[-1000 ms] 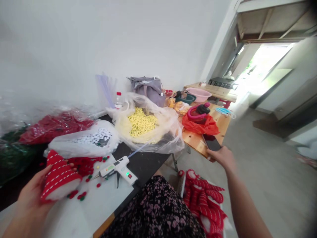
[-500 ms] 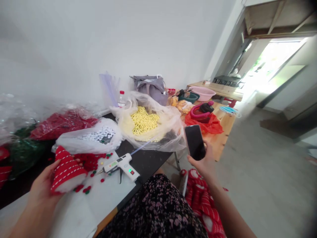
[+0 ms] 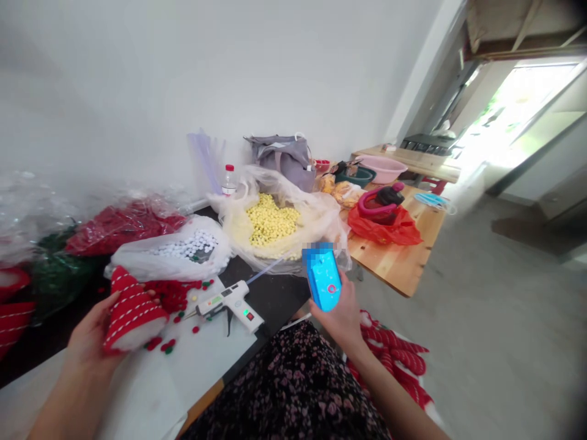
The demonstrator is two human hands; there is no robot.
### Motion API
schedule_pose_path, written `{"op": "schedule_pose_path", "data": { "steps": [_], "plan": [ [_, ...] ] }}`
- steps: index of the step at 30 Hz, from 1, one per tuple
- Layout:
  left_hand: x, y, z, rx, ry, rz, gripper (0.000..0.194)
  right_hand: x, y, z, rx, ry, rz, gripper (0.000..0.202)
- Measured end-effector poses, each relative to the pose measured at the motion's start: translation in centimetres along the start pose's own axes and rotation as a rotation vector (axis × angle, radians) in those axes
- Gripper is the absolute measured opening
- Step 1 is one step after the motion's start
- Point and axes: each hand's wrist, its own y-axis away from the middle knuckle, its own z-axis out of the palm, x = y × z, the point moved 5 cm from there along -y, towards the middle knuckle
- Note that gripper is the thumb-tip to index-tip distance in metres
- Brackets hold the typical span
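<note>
My left hand is closed around a red cone-shaped hat with white stitched stripes and a pale fluffy underside, held above the table's left part. In my right hand is a smartphone, its screen lit bright blue with a red ring; the top of the screen is pixelated. Between the hands a white glue gun lies on the table, its nozzle pointing left and a clear glue stick in its back. Small red and green pompoms are scattered beside the hat.
Behind the glue gun stand an open plastic bag of yellow beads and a bag of white pieces. Red material in clear plastic lies left. A wooden table holds a red bag. Striped red items lie low at right.
My right hand has brought the phone left and nearer the glue gun. The phone's screen has gone from dark to bright blue. The left hand still holds the hat.
</note>
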Motion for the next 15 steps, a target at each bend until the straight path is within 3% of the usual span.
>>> {"op": "schedule_pose_path", "data": {
  "steps": [8, 15],
  "plan": [
    [0.0, 0.1, 0.4, 0.042, 0.086, -0.041, 0.042, -0.1, 0.4, 1.5, -0.141, 0.036, 0.039, 0.090],
    [-0.1, 0.3, 0.5, 0.067, 0.114, -0.051, 0.043, 1.8, -0.5, 3.3, -0.290, -0.002, 0.030, 0.103]
  ]
}}
